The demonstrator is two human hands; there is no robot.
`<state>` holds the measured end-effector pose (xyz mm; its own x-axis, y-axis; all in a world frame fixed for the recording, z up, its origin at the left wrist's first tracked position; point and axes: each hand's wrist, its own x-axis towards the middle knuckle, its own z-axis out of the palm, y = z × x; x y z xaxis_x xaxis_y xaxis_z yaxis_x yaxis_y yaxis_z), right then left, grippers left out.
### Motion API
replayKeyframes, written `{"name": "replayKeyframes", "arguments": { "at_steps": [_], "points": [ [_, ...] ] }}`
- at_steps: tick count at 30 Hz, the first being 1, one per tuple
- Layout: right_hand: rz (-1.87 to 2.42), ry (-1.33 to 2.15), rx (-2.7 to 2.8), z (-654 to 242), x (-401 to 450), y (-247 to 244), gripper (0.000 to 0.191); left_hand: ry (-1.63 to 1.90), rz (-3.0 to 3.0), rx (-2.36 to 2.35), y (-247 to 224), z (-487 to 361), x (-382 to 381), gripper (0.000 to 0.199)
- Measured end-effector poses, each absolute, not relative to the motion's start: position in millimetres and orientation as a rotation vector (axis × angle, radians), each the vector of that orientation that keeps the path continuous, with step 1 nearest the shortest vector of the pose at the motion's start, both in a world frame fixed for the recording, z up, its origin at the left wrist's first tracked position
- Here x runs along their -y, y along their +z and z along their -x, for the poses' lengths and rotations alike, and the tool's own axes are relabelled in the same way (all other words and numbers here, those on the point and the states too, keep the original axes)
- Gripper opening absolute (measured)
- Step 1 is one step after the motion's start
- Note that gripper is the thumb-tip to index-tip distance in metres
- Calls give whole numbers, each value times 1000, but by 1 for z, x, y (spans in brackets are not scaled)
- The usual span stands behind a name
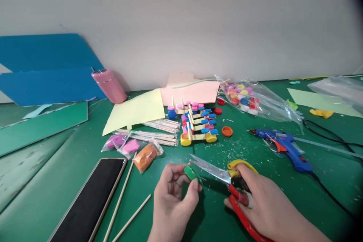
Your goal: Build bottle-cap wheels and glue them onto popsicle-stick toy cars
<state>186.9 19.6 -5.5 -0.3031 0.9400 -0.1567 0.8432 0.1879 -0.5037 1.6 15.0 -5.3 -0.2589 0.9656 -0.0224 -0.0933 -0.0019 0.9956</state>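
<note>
Between the thumb and fingers of my left hand [176,200] is a small green piece that looks like a bottle cap [191,172], tilted on its edge. My right hand [265,198] grips scissors [211,169] with red and yellow handles. Their blades point up and left, just above and to the right of the green cap, and seem close together. Beyond both hands stands a group of small craft pieces [198,121] made of wooden sticks, colored caps and blue and pink bits. An orange cap [227,131] lies to their right.
A blue glue gun [289,147] with a black cord lies right. Bagged clay [146,157], a phone [90,200] and wooden sticks [133,217] are left. Farther back are a pink bottle [110,86], yellow paper [136,109] and a bag of colored caps [244,98].
</note>
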Motion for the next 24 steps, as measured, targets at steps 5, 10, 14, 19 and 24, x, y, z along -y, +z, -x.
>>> {"name": "replayKeyframes", "arguments": {
  "at_steps": [5, 10, 14, 19, 24],
  "points": [
    [1724, 742, 2288, -189, -20, -6, 31, 1438, -1064, -1305, -17, 5, -17, 20],
    [1704, 674, 2318, -188, -18, -8, 32, 1479, -1178, -1402, -19, 6, -19, 22],
    [1693, 666, 2317, -188, -16, -8, 34, 1502, -1343, -1492, -18, 7, -20, 24],
    [1693, 665, 2315, -188, -17, -6, 37, 1538, -1508, -1477, -22, 6, -19, 29],
    [1698, 738, 2314, -187, -18, -4, 34, 1571, -1587, -1485, -23, 5, -18, 31]
  ]
}}
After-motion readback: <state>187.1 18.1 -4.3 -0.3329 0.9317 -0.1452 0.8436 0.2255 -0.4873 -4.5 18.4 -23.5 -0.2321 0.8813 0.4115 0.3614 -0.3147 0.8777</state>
